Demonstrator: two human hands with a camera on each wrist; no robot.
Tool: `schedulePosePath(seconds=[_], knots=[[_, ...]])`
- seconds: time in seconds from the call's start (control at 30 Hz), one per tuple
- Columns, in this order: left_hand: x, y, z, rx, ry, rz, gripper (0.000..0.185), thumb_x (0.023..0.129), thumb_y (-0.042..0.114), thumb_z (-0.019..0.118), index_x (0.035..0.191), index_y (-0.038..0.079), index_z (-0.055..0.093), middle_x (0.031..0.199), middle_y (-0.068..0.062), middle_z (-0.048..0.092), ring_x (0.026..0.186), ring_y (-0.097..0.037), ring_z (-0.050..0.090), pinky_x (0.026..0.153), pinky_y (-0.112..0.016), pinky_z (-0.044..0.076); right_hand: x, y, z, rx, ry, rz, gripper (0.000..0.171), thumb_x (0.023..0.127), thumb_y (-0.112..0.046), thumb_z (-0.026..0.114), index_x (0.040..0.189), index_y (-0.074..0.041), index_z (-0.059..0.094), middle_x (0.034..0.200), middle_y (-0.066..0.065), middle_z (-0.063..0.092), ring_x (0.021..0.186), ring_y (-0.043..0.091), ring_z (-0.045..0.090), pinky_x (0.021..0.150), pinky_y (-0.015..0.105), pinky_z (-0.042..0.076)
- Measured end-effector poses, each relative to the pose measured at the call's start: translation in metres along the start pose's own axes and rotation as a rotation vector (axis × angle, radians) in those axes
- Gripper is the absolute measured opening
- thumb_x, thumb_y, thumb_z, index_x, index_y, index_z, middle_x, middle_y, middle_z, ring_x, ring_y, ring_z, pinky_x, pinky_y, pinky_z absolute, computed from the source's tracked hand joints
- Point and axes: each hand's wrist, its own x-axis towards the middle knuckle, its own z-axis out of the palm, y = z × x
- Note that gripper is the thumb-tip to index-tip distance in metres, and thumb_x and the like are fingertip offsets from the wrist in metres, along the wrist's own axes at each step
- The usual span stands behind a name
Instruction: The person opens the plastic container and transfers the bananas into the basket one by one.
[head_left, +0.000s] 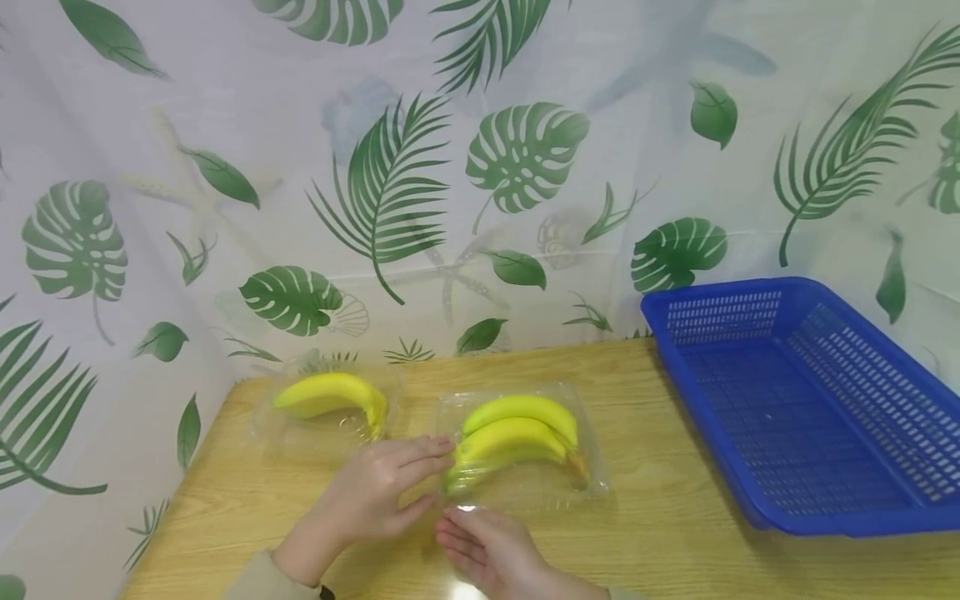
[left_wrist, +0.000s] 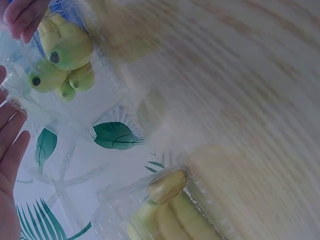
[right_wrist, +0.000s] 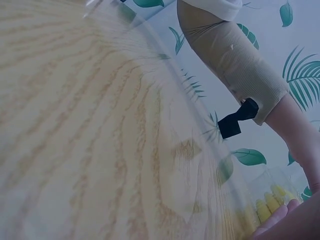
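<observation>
Behind and beside the table (head_left: 660,517), a thin white backdrop (head_left: 675,208) fills most of the view, its cloth printed with green palm fronds, broad leaves, pale starfish and shells. The table's top has a honey-coloured wood grain and a slight sheen. On its right side stands the basket (head_left: 772,408), blue plastic, oblong, with a smooth rolled rim and slotted lattice walls. The left sleeve (right_wrist: 240,70) is beige, finely ribbed.

Two clear plastic boxes, thin and glossy, rest on the table left of the basket. The right box (head_left: 540,492) lies directly before the hands; the left box (head_left: 330,429) sits farther left, near the backdrop. Inside the right box a bunch of bananas (head_left: 517,433) curves side by side, smooth yellow shading to green, with dark tips showing in the left wrist view. Another bunch (head_left: 330,392) is in the left box.

Both hands are at the right box, just beside each other. The left hand (head_left: 382,487) has nearly straight fingers touching its left edge, thumb spread away. The right hand (head_left: 491,550) has loosely bent fingers and its thumb at the near edge; I cannot tell whether it grips. A small black fitting (right_wrist: 239,118) sits at the left cuff.
</observation>
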Motion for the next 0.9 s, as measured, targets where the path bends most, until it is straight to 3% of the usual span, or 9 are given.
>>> schedulePosePath(seconds=[0.2,0.6,0.9], knots=[[0.006,-0.003,-0.005,0.023,0.044,0.017,0.054,0.071,0.017,0.089,0.122,0.004,0.076,0.126,-0.012,0.078,0.112,-0.026,0.078,0.096,-0.037,0.066,0.001,0.000,0.001,-0.006,0.003,-0.004,0.037,0.103,-0.015,0.066,0.132,0.009,0.064,0.099,0.000,0.079,0.091,0.008,0.076,0.092,0.025,0.065],[0.014,-0.015,-0.011,0.048,0.094,-0.030,0.042,0.083,0.019,0.079,0.122,0.004,0.076,0.120,-0.010,0.080,0.104,-0.024,0.080,0.088,-0.035,0.067,0.001,-0.001,0.003,-0.027,0.014,0.001,0.034,0.103,-0.017,0.067,0.129,0.005,0.066,0.099,-0.001,0.078,0.091,0.007,0.075,0.092,0.024,0.065],[0.017,-0.018,-0.010,0.033,0.095,-0.079,0.040,0.087,0.019,0.076,0.125,0.005,0.075,0.122,-0.009,0.080,0.104,-0.025,0.080,0.086,-0.035,0.068,0.001,-0.001,0.003,-0.032,0.013,-0.008,0.036,0.104,-0.018,0.067,0.129,0.007,0.064,0.100,-0.001,0.078,0.092,0.007,0.075,0.091,0.024,0.065]])
